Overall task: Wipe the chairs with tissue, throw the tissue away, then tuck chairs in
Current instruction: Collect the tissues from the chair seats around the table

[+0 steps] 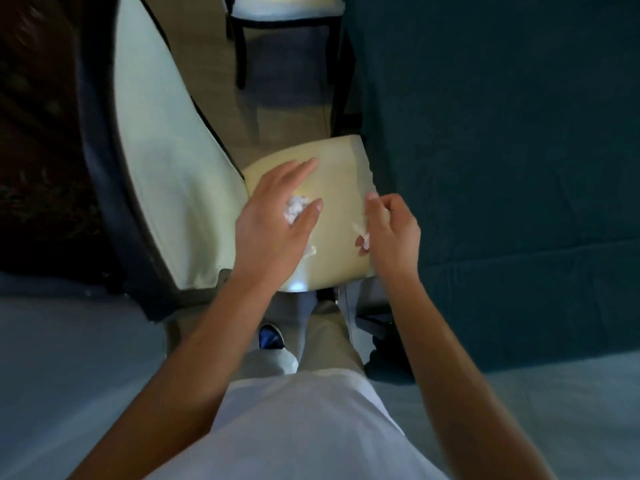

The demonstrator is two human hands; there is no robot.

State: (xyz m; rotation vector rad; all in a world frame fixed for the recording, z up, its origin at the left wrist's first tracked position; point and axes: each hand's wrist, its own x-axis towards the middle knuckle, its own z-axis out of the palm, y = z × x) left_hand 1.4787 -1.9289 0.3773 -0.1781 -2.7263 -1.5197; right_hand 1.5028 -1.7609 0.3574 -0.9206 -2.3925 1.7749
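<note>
Head view: two bare hands over a pale chair seat, a crumpled tissue under the left one.

The left hand (277, 216) lies palm-down on the cream seat of the chair (332, 174), fingers spread wide and flat, with the white crumpled tissue (295, 206) showing between thumb and forefinger, pressed against the seat. The right hand (391, 230) hovers at the seat's right edge, fingers loosely curled; small white scraps (362, 233) show at its fingertips, though whether it grips them I cannot tell. The chair's pale backrest (156, 150) rises at left. A dark teal cloth (502, 133) hangs just beside the seat on the right. A second chair (287, 15) stands farther back on the floor.
</note>
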